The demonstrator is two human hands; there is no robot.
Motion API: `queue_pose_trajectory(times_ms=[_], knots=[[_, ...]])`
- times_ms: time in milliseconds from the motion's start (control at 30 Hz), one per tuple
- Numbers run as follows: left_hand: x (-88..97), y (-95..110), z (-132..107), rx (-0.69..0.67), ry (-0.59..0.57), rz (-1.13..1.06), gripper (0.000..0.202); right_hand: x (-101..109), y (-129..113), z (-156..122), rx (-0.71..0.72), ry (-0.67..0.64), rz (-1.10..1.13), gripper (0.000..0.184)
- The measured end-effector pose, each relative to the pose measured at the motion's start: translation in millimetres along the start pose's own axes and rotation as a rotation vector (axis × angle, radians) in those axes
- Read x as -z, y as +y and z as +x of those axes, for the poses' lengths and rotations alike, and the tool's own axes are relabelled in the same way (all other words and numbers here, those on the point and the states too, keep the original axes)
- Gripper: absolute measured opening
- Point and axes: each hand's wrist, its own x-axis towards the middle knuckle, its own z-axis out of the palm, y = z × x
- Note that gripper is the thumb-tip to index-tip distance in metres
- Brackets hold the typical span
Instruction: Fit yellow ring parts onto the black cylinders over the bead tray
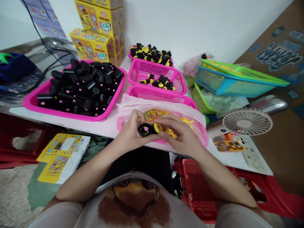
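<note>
We see the left hand (131, 134) closed around a short black cylinder (144, 129), its pink-centred end turned up toward the camera; the right hand (181, 136) pinches a yellow ring (158, 128) between thumb and forefinger, and the ring touches the cylinder's side just where the two hands meet. Directly beyond the fingertips lies a heap of coloured beads (155, 114) in a plastic-lined pink basket (166, 96) (a few more yellow pieces lie in it, by the right hand's knuckles); beyond that, farther from both hands, we find another pink basket (142, 71) holding a handful of black-and-yellow pieces. Out past the left hand sits a wide pink tray (30, 103) piled with black tubes (80, 87); to the outer side of the right hand, well apart from it, stands a small white fan (247, 122). Below the left forearm, off the table edge, we make out flattened yellow cartons (60, 153).
</note>
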Motion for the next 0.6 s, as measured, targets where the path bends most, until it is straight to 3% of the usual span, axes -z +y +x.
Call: queue_pose_trajectory(times_ms=[100,200,333,467,600], knots=[[-1.5,0,0,-0.031,-0.023,0.015,0.060,2,-3,3,-0.213,0.000,0.231,0.027],[-1.1,-1,0,-0.066,-0.068,0.029,0.062,3,1,6,-0.481,-0.063,0.445,0.037],[-0.1,-1,1,-0.062,-0.095,0.078,0.062,-1,7,13,-0.698,-0.161,0.693,0.046],[-0.3,0,3,-0.022,-0.047,0.138,0.062,-7,5,22,-0.819,-0.248,0.945,0.040],[0.2,-1,5,-0.066,-0.041,0.078,0.059,-12,3,26,-0.813,-0.219,1.031,0.037]])
